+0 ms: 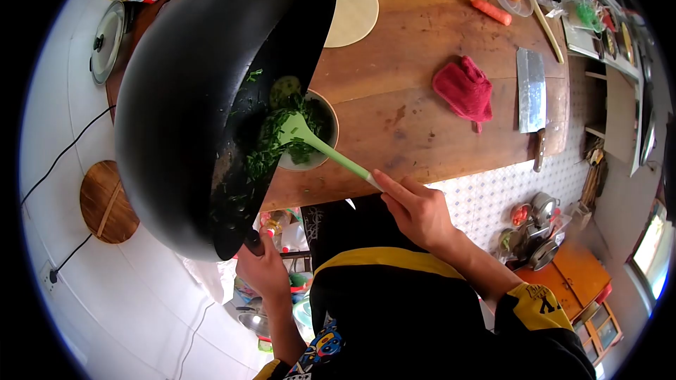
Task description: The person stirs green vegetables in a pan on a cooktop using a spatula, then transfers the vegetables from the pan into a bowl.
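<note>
Black wok [176,98] tilted over a bowl [310,162], chopped greens [264,151] in both.
My left hand [264,269] is closed around the wok's handle [253,242]; my right hand [419,214] grips a green spatula [332,153] reaching over the bowl.

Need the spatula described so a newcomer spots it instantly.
Start at the big black wok, tipped toward a bowl on the wooden table. At the wok's open side, the right hand grips the spatula, its head among chopped greens. Its smooth, pale green sets it apart from the dark leaves and black wok.
</note>
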Motion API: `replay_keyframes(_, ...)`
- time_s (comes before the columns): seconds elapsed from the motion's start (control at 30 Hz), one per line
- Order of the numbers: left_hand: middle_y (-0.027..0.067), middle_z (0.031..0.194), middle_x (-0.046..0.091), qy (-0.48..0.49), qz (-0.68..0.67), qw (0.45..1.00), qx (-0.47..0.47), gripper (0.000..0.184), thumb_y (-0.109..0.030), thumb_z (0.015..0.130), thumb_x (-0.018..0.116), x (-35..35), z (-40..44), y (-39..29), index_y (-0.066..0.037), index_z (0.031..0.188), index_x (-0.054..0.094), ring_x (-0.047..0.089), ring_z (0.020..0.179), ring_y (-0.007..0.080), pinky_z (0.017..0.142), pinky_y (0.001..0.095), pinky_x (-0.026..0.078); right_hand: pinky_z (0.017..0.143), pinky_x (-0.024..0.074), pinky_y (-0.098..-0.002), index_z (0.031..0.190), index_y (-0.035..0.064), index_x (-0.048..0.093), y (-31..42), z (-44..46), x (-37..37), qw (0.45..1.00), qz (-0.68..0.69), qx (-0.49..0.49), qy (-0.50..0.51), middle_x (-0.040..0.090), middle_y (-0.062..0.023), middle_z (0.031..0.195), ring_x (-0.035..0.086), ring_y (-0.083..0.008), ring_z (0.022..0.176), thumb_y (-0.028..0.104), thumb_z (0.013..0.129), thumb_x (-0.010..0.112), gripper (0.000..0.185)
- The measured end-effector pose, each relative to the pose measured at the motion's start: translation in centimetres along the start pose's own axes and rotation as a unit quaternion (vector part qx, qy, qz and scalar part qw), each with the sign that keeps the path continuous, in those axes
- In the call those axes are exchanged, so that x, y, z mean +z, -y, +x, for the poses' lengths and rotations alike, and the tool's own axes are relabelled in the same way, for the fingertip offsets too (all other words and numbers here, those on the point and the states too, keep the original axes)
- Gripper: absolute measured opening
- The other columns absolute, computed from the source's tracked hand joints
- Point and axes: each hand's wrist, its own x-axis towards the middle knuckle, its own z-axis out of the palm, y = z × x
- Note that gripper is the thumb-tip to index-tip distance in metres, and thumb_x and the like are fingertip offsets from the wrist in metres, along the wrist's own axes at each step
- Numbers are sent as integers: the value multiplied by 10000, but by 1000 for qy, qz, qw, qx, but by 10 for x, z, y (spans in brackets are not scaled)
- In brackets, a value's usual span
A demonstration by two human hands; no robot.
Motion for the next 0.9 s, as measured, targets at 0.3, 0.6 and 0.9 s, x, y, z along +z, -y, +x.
replay_keyframes(0.3, 132, 766, 675, 10, 0, 1000, -5, 314, -56, 890, 657, -4, 5, -1, 39, 1176, 569, 648, 658, 157, 619, 279, 493, 470, 468, -380, 1255, 114, 634, -2, -28, -25, 999, -35, 30, 7, 537, -63, 684, 568, -262, 527, 53, 814, 702, 450)
replay_keyframes(0.6, 131, 749, 664, -5, 20, 1000, -10, 339, -63, 882, 659, -3, 3, -5, 19, 1200, 575, 610, 625, 158, 617, 276, 485, 441, 478, -371, 1291, 155, 608, 4, 12, 17, 996, -24, -84, 8, 529, -51, 702, 564, -243, 524, 121, 830, 705, 472)
replay_keyframes(0.9, 134, 748, 659, 5, 21, 1000, -17, 318, -69, 883, 660, -5, 5, -3, 16, 1181, 591, 609, 616, 169, 607, 299, 486, 450, 472, -364, 1271, 164, 631, -12, 7, -2, 996, -50, -75, -14, 507, -45, 686, 546, -234, 518, 111, 801, 721, 481)
